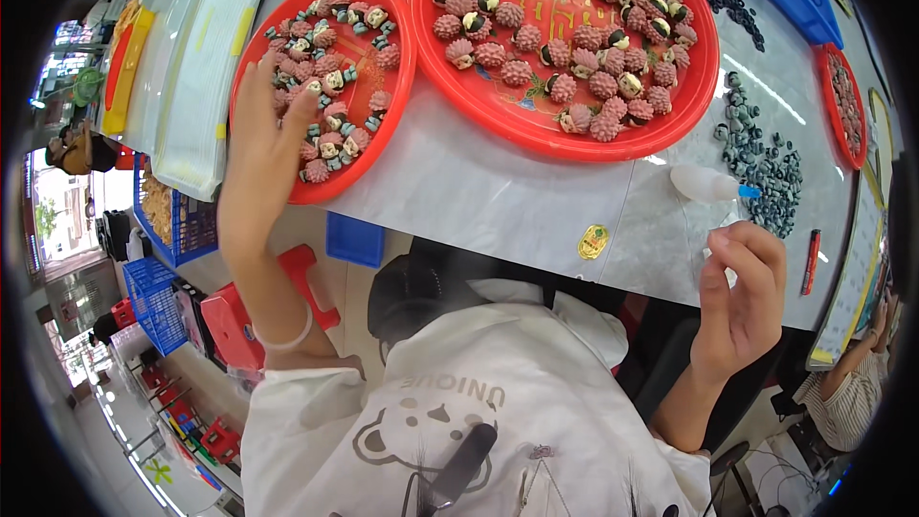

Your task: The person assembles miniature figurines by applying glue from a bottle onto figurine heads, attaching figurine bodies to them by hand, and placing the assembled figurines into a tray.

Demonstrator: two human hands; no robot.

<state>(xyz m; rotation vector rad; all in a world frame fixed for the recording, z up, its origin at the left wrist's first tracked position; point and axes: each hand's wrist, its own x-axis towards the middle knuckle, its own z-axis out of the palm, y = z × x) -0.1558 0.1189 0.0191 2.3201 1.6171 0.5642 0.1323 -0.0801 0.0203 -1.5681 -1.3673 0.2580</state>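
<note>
My left hand (260, 158) reaches over the left side of a smaller red round tray (405, 67), fingers stretched and thumb apart. In that tray lie many small pink, bumpy figure pieces (330, 148) with pale faces and grey-blue parts. My right hand (749, 302) is raised at the table's near edge, right of centre, thumb and fingertips brought together. Whatever they may hold is too small to make out. Just beyond it lies a white squeeze bottle (704, 184) with a blue tip, touching a scattered pile of dark blue-grey small parts (766, 168).
A larger red tray (536, 137) of pink pieces fills the far middle. White trays (206, 86) stand at left. A gold sticker (593, 241) and red marker (811, 261) lie near the front edge. At far right are a blue bin (814, 5), another red tray (864, 148) and another person (842, 397).
</note>
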